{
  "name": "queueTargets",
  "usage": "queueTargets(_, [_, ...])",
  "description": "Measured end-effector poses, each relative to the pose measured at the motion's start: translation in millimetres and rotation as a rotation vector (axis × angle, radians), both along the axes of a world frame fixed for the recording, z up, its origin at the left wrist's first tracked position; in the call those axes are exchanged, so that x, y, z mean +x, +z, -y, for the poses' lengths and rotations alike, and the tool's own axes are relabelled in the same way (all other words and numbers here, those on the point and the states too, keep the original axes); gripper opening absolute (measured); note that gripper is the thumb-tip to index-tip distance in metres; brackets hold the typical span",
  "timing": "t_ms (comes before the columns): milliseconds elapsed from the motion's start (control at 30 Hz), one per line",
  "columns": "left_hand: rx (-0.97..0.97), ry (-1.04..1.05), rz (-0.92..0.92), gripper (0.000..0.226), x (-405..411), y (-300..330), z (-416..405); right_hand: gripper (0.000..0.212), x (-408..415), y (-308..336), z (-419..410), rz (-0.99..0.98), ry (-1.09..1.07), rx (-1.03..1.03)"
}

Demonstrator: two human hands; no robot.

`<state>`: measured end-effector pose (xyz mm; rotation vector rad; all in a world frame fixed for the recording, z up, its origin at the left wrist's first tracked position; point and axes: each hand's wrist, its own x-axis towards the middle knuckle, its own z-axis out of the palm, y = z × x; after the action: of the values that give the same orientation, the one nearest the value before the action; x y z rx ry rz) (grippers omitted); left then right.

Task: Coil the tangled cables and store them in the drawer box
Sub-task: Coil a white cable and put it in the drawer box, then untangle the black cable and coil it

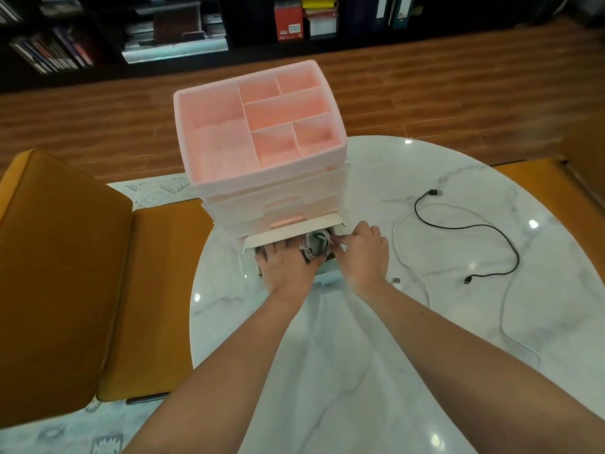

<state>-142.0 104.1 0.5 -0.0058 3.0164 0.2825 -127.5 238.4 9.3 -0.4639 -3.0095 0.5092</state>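
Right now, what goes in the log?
stage: storing | left hand, right hand: in open drawer | black cable, white cable: loose

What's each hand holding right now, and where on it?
Both hands are in the open bottom drawer. The right hand pinches the coiled white cable at its right edge. The left hand lies flat beside the coil, gripping nothing visible.

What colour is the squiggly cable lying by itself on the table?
Black cable, clearest in the head view.

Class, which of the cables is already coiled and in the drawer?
The white cable bundle between both hands; the black cable and long white cable lie loose on the table.
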Motion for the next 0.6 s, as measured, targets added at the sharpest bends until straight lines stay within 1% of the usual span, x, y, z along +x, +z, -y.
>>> queueTargets(67, [-0.007, 0.003, 0.002, 0.072, -0.3, -2.0, -0.5, 0.022, 1.7, -1.6, -1.7, 0.002, 0.03, -0.013])
queueTargets(267, [-0.012, 0.013, -0.012, 0.067, 0.8, 1.9, -6.9, 0.022, 10.3, 0.8, -9.2, -0.037, 0.099, -0.139])
queueTargets(433, [0.032, 0.009, -0.046, 0.055, 10.5, 11.6, -14.4, 0.021, 30.3, 8.1, -26.8, -0.091, 0.019, -0.322])
queueTargets(600, [0.131, -0.059, -0.117, 0.036, 31.1, 27.0, -34.4, 0.017, 58.2, 13.5, -56.6, -0.067, -0.072, -0.354])
